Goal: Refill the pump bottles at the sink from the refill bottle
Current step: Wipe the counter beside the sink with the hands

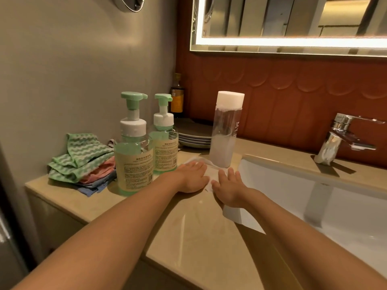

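Note:
Two pump bottles with green pump heads stand on the beige counter left of the sink: a nearer one (132, 155) and a farther one (165, 143), both capped and holding greenish liquid. The tall clear refill bottle (225, 132) with a white cap stands upright by the basin's corner, roughly half full. A white paper tissue (211, 170) lies flat on the counter in front of it. My left hand (193, 176) and my right hand (229, 188) both press flat on the tissue with straight fingers.
A pile of folded cloths (83, 162) lies at the counter's left end. Stacked plates (195, 135) and a dark bottle (177, 97) sit in the back corner. The white sink basin (314, 197) and a chrome faucet (339, 139) are to the right.

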`<state>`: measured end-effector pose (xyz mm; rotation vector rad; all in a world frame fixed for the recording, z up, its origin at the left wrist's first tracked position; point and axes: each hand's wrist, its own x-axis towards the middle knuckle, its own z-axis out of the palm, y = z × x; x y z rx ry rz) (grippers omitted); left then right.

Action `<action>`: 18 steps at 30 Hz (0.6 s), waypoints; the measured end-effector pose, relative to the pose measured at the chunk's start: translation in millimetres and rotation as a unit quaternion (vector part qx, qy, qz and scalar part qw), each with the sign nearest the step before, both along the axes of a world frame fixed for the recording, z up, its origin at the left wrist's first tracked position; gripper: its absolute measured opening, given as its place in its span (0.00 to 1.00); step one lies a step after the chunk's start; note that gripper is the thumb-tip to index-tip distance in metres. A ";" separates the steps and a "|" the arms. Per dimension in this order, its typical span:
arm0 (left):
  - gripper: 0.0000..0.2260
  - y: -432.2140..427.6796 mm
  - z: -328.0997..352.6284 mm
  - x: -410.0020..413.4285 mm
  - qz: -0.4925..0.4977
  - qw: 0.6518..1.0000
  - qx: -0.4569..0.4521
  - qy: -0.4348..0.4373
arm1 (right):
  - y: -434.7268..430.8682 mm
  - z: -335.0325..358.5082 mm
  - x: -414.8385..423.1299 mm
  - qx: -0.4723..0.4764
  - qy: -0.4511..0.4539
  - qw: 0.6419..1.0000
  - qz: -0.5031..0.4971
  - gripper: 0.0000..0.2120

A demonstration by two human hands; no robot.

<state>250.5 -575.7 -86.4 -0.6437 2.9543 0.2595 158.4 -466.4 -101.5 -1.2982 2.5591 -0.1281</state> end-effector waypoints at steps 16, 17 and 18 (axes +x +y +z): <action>0.25 -7.3 1.9 -11.0 0.001 1.000 0.003 -0.015 | -0.4 4.7 -6.2 0.005 -0.011 1.000 -0.007 0.29; 0.25 -6.3 1.3 -7.7 0.000 1.000 0.003 -0.017 | 2.3 4.6 -3.5 0.005 -0.011 1.000 -0.004 0.29; 0.25 -5.0 1.0 -3.8 0.000 1.000 0.004 -0.017 | 5.5 4.8 -0.6 0.003 -0.012 1.000 -0.001 0.29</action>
